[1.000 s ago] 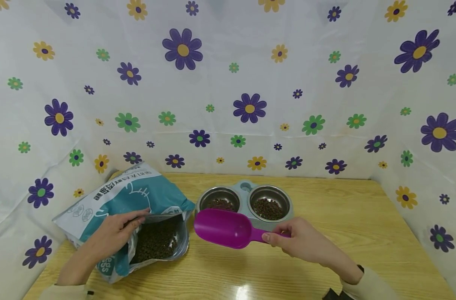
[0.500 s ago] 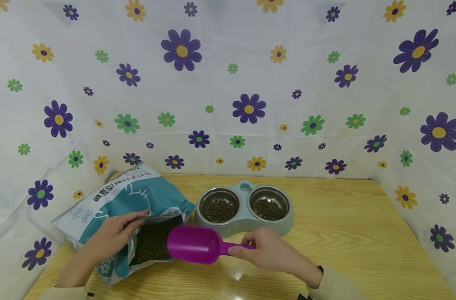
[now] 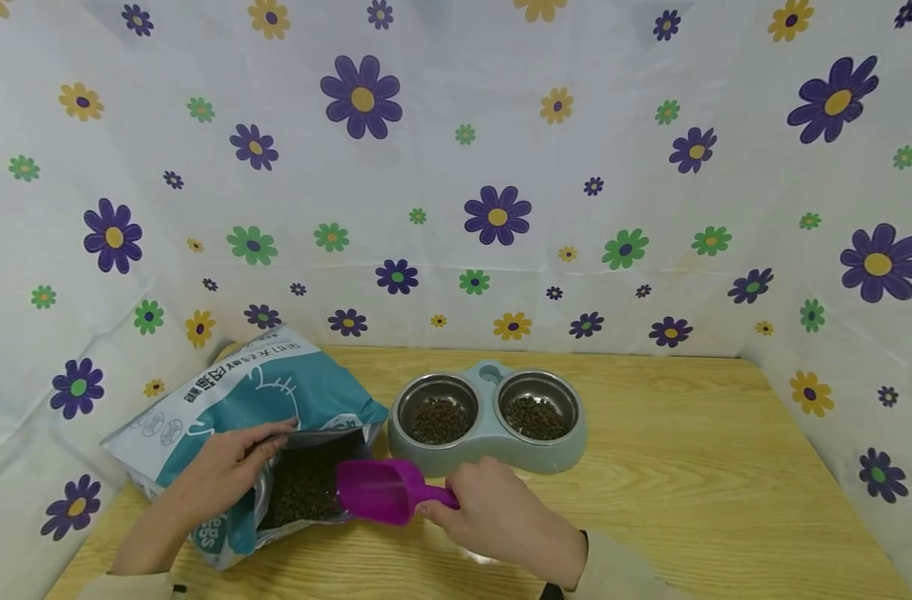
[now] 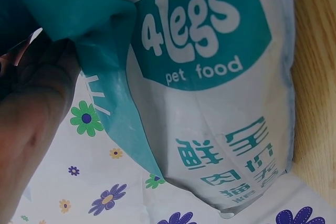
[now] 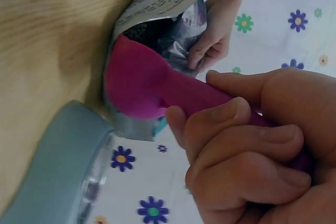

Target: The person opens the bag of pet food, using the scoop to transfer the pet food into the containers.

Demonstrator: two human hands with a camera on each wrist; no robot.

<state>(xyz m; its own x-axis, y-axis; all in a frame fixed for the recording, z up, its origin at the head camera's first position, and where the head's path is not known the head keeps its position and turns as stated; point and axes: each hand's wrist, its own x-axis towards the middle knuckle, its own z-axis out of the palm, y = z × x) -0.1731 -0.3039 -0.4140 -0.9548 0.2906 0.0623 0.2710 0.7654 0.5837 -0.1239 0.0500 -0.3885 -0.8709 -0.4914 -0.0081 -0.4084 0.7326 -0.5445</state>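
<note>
A teal and white pet food bag [image 3: 317, 383] lies on its side at the left, its mouth facing me. My left hand [image 3: 219, 471] pinches the upper edge of that mouth. Brown kibble [image 3: 298, 492] shows inside. My right hand [image 3: 504, 517] grips a magenta scoop [image 3: 377, 492] by its handle, fingers curled round it in the right wrist view. The scoop's front edge is at the bag's mouth, overlapping its right side. In the left wrist view the bag's printed face [image 4: 210, 98] fills much of the frame; shadow hides the left fingertips.
A pale blue double feeder [image 3: 493, 454] stands right of the bag, with kibble in its left steel bowl [image 3: 437, 383] and right steel bowl [image 3: 538, 383]. The wooden table [image 3: 689, 467] extends to the right. A flower-printed curtain [image 3: 426, 167] hangs behind and at both sides.
My right hand has carried the scoop left and down, from in front of the feeder to the bag's mouth. My left hand has kept its place on the bag.
</note>
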